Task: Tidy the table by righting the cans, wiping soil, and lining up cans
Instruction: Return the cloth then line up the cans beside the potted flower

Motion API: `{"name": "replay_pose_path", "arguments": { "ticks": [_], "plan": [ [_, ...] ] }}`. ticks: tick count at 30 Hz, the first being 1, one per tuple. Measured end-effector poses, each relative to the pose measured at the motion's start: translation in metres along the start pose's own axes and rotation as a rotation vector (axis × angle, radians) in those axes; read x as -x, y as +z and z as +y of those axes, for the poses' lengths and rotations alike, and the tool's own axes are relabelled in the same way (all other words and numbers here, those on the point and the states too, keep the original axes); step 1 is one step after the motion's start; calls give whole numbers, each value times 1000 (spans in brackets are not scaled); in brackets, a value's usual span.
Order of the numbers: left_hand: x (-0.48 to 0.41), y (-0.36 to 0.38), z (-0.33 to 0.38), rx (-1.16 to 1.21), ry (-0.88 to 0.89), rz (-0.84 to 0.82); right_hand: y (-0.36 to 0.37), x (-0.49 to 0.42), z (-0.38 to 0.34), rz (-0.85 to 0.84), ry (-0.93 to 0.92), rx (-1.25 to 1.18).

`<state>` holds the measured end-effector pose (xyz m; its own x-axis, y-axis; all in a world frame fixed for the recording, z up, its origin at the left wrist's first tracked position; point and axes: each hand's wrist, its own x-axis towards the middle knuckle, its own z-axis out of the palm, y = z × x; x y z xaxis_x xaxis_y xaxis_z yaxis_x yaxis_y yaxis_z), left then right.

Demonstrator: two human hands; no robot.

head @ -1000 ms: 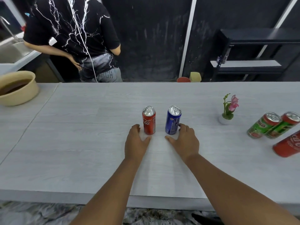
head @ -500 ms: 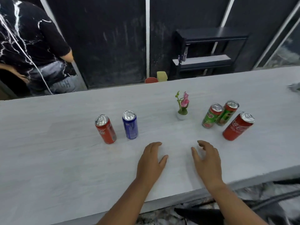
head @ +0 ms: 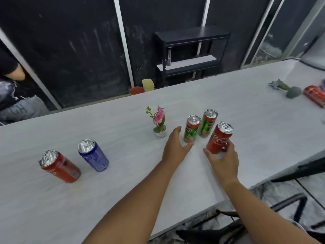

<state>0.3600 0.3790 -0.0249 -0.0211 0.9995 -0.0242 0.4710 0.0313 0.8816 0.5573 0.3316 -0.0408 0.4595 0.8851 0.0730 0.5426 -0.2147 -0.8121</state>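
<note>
On the pale grey table (head: pixel 105 199) a red cola can (head: pixel 59 166) and a blue can (head: pixel 93 154) stand upright at the left. Two green cans (head: pixel 191 128) (head: pixel 208 123) stand side by side right of centre. A second red cola can (head: pixel 219 138) stands just in front of them, and my right hand (head: pixel 222 159) wraps its lower part from the near side. My left hand (head: pixel 176 145) lies open on the table, thumb almost at the nearer green can. Far right, another red can (head: pixel 314 95) lies on its side.
A small potted pink flower (head: pixel 159 123) stands just left of my left hand. A toppled plant with a grey pot (head: pixel 288 89) lies at the far right. Another person (head: pixel 12 95) stands beyond the table's left end. A black shelf (head: pixel 191 55) is behind the table.
My view has swung right. Both hands moved from the red and blue pair over to the three cans on the right; my right hand has closed around the red cola can there.
</note>
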Motion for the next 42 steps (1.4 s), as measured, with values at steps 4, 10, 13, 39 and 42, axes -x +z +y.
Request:
{"name": "replay_pose_path", "arguments": {
  "ticks": [4,10,13,39,42],
  "plan": [
    [-25,15,1,36,-6,32,5,-3,4,55,-43,55],
    [-12,14,-3,75,8,104,2,-1,3,-24,-72,-10],
    [11,0,-10,92,-17,120,3,6,0,-97,-141,1],
    [226,-231,-151,126,-189,448,168,136,-118,-516,-477,3],
    [245,-260,-167,100,-217,497,179,142,-128,-505,-477,66]
  ]
}}
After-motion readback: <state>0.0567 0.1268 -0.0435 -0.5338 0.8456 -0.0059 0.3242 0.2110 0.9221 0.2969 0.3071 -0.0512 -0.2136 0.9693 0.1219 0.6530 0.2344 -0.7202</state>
